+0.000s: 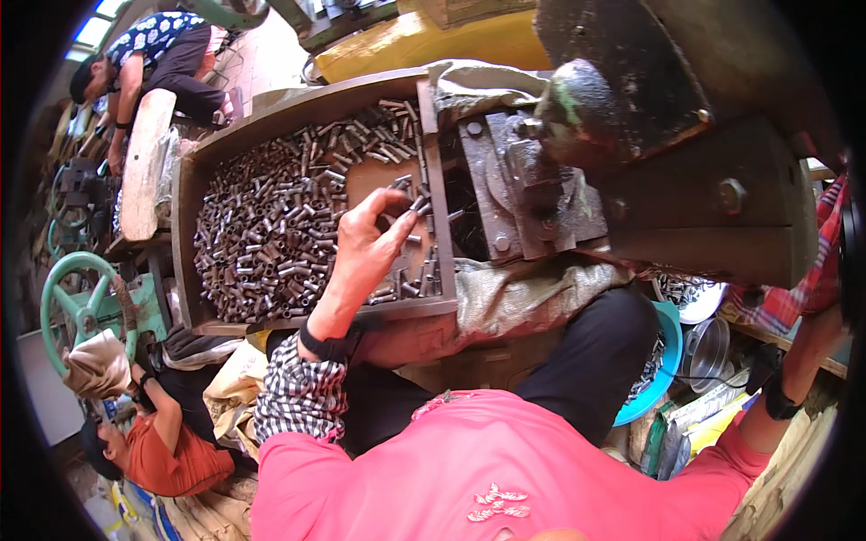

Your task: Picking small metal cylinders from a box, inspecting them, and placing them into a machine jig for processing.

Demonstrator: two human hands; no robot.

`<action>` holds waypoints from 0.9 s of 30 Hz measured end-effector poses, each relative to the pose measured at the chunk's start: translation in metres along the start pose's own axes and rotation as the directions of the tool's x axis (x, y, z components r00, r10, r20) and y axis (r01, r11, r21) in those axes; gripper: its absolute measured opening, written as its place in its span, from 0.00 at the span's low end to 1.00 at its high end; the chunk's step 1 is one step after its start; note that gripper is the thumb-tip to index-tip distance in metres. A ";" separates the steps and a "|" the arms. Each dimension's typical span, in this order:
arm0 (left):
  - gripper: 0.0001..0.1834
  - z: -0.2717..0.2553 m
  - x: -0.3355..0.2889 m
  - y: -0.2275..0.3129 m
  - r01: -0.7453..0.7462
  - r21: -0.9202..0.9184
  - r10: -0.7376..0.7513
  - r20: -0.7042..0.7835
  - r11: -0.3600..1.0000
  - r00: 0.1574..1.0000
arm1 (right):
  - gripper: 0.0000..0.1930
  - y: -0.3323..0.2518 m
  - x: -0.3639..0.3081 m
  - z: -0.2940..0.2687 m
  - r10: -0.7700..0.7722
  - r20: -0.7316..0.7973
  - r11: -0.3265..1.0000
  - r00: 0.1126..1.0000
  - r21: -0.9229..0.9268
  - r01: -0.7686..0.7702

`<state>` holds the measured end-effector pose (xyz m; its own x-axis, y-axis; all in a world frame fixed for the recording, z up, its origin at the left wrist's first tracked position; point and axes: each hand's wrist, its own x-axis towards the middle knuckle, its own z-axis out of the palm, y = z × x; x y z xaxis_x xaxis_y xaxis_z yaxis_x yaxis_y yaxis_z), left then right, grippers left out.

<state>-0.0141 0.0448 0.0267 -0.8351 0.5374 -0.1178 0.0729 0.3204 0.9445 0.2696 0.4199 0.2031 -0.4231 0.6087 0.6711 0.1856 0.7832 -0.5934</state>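
My left hand (365, 242) is over the right part of a shallow box (298, 95), thumb and fingers closed in a pinch. Between the fingertips are short metal tubes (418, 204); exactly how many I cannot tell. Below and left of the hand lies a heap of similar small tubes (262, 216), with a patch of brown box bottom (365, 176) showing beside it. My right forearm (798, 365) reaches up at the far right edge, by a red plaid cloth (825, 239). The right hand's fingers are hidden there.
A dark metal machine (713, 207) with a bolted block (505, 180) stands right of the box. Below it are a blue basin (663, 361) of metal pieces and a white bowl (695, 298). Two people work at left, near a green handwheel (81, 307).
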 end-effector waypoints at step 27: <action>0.14 -0.026 -0.024 -0.035 -0.324 0.559 0.264 0.187 0.764 0.946 | 0.06 -0.154 -0.148 0.439 -0.283 0.890 0.719 0.359 -0.051 0.693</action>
<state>-0.0104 0.0004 0.0044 -0.6690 0.7389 0.0807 0.6304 0.5065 0.5882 -0.0861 0.1531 0.0000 -0.9932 -0.1155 0.0131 -0.1145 0.9916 0.0609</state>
